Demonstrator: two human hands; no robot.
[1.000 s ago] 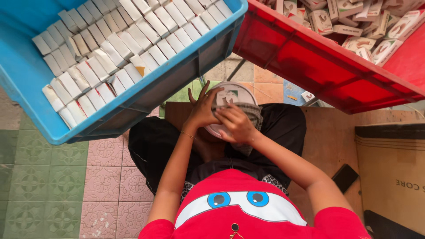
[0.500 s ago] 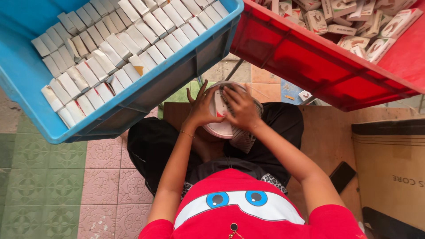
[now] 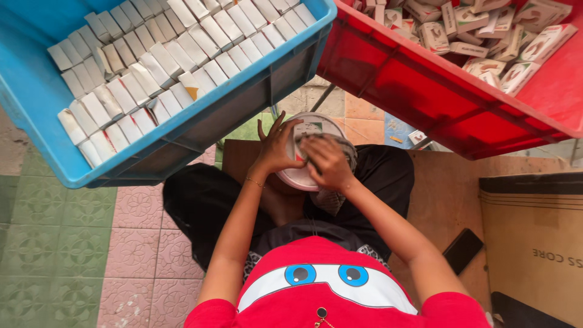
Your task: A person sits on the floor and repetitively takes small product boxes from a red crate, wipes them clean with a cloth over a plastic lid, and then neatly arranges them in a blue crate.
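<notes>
My left hand (image 3: 276, 147) holds the left side of a round white container (image 3: 303, 176) over my lap, fingers spread along its rim. My right hand (image 3: 325, 159) presses a grey cloth (image 3: 333, 197) down onto the container's top; part of the cloth hangs below my wrist. A small printed label shows on the container just above my right hand. I sit cross-legged in black trousers and a red shirt.
A blue crate (image 3: 36, 109) packed with several rows of small white boxes stands at upper left. A red crate (image 3: 419, 79) holding several loose printed cartons stands at upper right. A cardboard box (image 3: 534, 243) and a dark phone (image 3: 463, 250) lie to my right. Tiled floor at left.
My right hand with the cloth has slid down and across the container's top, covering more of it. My left hand keeps its hold on the left rim.
</notes>
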